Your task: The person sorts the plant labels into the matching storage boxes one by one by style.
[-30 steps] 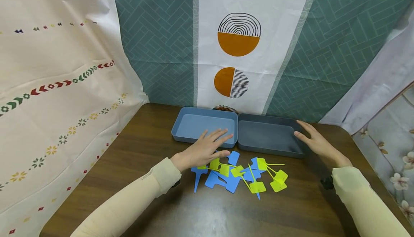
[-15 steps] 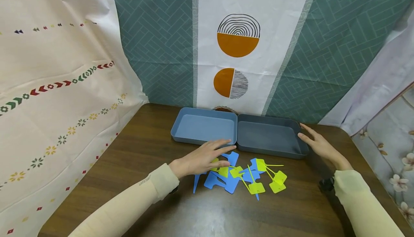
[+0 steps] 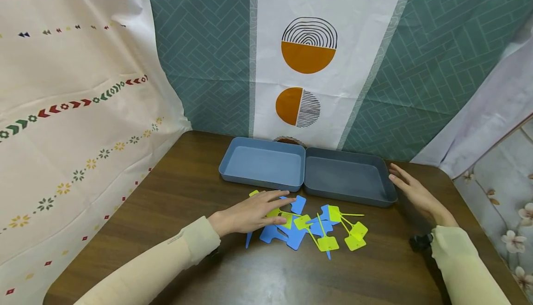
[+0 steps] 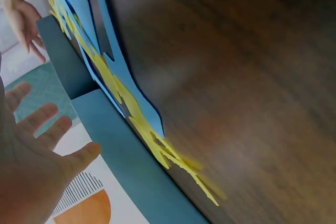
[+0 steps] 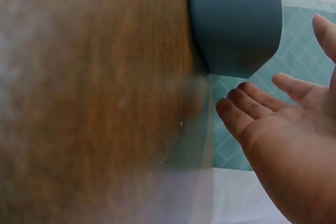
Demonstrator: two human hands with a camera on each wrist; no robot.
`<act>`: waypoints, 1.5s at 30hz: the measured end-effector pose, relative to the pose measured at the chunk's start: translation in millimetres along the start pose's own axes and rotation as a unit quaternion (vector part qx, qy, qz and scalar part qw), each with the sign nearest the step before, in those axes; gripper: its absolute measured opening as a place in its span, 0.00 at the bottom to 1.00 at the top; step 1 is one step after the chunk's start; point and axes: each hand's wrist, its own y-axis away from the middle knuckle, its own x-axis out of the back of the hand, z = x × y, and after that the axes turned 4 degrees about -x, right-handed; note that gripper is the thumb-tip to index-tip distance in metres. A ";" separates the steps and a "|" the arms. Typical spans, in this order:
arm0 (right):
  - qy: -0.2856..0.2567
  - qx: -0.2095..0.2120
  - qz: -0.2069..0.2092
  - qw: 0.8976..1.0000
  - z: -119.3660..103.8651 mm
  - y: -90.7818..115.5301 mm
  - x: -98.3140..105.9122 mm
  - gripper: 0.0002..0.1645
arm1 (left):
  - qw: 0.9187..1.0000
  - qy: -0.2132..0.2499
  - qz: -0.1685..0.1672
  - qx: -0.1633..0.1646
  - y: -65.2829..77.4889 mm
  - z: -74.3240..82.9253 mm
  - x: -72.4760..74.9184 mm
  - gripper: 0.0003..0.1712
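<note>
A loose pile of T-shaped plant labels lies on the table in front of two trays. Some are blue plant labels, others yellow-green plant labels, overlapping with their pointed stems turned various ways. My left hand is spread over the pile's left end, hiding part of it. In the left wrist view its fingers are apart with nothing between them. My right hand is beside the right end of the dark grey tray, its fingers loosely extended; in the right wrist view the palm holds nothing.
A blue-grey tray stands end to end with the dark one at the back of the brown wooden table. Patterned cloths hang behind the table and along its left and right sides.
My left hand has moved left and nearer to me, from the blue-grey tray's front edge to over the pile's left end. My right hand has drifted slightly right and nearer.
</note>
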 end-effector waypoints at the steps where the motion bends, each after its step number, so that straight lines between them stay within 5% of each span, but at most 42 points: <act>1: -0.011 0.002 -0.006 1.000 1.3 0.0 0.5 0.48 | 1.000 0.001 -0.002 0.001 0.5 -0.5 -0.5 0.36; 14: -0.150 0.026 -0.073 0.986 20.5 0.4 3.3 0.45 | 1.000 0.025 -0.016 0.001 3.8 -0.2 -9.5 0.36; 45: -0.198 0.016 -0.094 0.975 30.8 -2.5 1.4 0.46 | 0.998 -0.023 -0.051 -0.039 -4.2 8.1 -15.9 0.37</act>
